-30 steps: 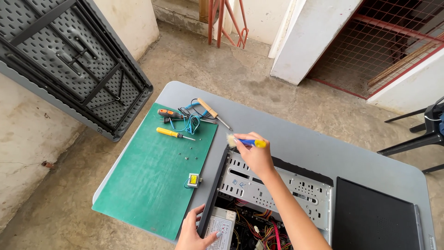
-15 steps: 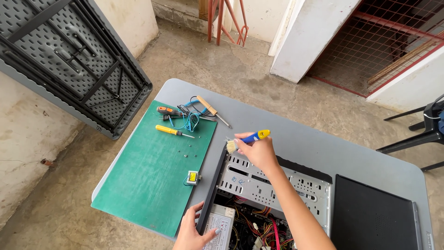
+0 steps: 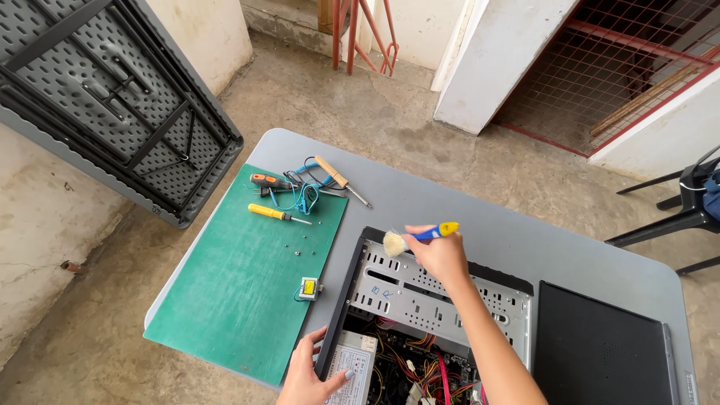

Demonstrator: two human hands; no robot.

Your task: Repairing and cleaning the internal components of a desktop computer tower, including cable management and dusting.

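Note:
An open computer case [image 3: 442, 300] lies on the grey table [image 3: 480, 217], its metal drive cage and coloured cables showing. My right hand [image 3: 442, 255] holds a small brush [image 3: 416, 238] with a blue and yellow handle; its pale bristles touch the case's upper left corner. My left hand [image 3: 307, 371] grips the case's left edge beside the power supply [image 3: 352, 367], at the bottom of the view.
A green mat [image 3: 247, 285] covers the table's left part, with a yellow screwdriver [image 3: 276, 214], an orange-handled tool [image 3: 268, 181], blue wires [image 3: 304, 196], a wooden-handled tool [image 3: 339, 178], small screws and a small yellow part [image 3: 309, 288]. A black side panel [image 3: 600, 352] lies at the right. A folded table [image 3: 105, 97] leans on the wall.
My right hand has shifted the brush a little along the case's top left corner. My left hand stays on the case's left edge. The view moved slightly.

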